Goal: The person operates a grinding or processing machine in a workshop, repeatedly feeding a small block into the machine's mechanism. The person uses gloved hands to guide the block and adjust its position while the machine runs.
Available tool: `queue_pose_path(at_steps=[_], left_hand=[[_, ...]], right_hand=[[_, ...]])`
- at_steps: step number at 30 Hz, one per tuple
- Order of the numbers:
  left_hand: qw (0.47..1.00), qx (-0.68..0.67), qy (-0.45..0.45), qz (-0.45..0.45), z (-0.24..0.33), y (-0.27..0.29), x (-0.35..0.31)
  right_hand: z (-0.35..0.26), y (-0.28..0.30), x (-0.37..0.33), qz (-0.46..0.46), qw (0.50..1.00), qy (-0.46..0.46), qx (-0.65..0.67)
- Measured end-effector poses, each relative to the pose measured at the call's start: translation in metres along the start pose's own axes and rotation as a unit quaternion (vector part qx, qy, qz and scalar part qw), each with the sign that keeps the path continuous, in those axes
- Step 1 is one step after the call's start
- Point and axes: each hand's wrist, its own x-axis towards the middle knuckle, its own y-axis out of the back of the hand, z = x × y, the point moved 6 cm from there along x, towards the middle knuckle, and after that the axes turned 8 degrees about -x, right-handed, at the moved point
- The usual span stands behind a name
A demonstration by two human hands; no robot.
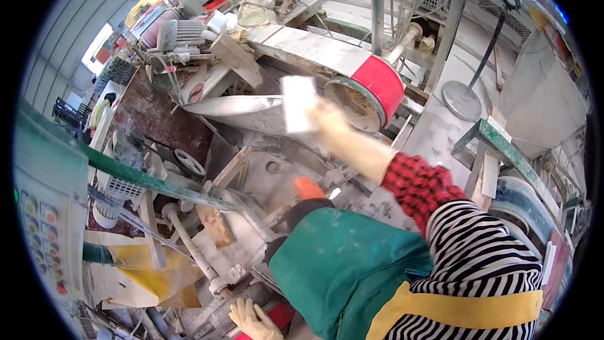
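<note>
My right hand (328, 118), in a cream glove and blurred by motion, grips a white rectangular slab (299, 104). Which material the slab is I cannot tell. It hangs over the pale metal trough-like part (242, 107), just left of a round drum with a red band (382, 83). At the bottom edge my left hand (253, 320), gloved too, lies with its fingers extended beside a red part (281, 315) and a dusty machine shaft (192, 249). No held thing shows in it.
A control panel with several buttons (47, 233) stands at the left, by a green rail (145, 179). A green frame (513, 154) is at the right. Wooden boards and motors (179, 34) crowd the back left. Another person (100, 113) is far off.
</note>
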Motion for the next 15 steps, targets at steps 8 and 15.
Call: queue_pose_path(at_steps=[8,15], left_hand=[[0.953,-0.179,0.161,0.182,-0.073,0.047,-0.004],[0.881,-0.309,0.316,0.169,-0.071,0.032,-0.007]], right_hand=[[-0.071,0.216,0.142,0.170,0.971,0.160,-0.057],[-0.074,0.219,0.173,0.274,0.916,0.152,-0.248]])
